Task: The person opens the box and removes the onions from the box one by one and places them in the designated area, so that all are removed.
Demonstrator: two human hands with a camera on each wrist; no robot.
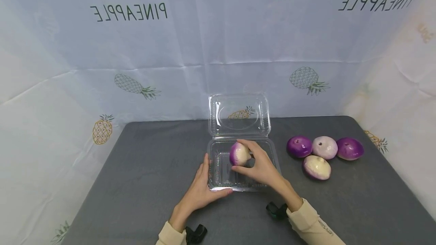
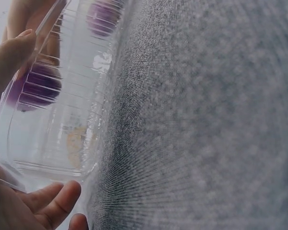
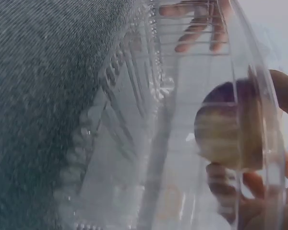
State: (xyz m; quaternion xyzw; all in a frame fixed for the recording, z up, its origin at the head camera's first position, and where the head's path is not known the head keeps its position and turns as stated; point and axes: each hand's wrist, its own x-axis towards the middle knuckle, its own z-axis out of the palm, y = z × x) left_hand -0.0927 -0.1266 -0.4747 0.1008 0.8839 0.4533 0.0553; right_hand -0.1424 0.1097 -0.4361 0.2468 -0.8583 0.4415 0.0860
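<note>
Between its thumb and fingers, the right hand (image 1: 263,166) pinches a purple-and-white onion (image 1: 238,154) over the base of a clear plastic clamshell box (image 1: 222,177). In the right wrist view the onion (image 3: 221,129) shows through the box's clear wall. The left hand (image 1: 200,192) rests against the box's left front corner, its fingers straight along the left side and its thumb spread along the front edge. The box's lid (image 1: 240,124) stands raised at the back.
Right of the box sit a purple onion (image 1: 299,146), a pale onion (image 1: 325,147), another purple onion (image 1: 350,149) and a cream-topped onion (image 1: 317,167), grouped together. All rest on a dark grey table (image 1: 156,169). A pineapple-print cloth (image 1: 190,41) hangs behind.
</note>
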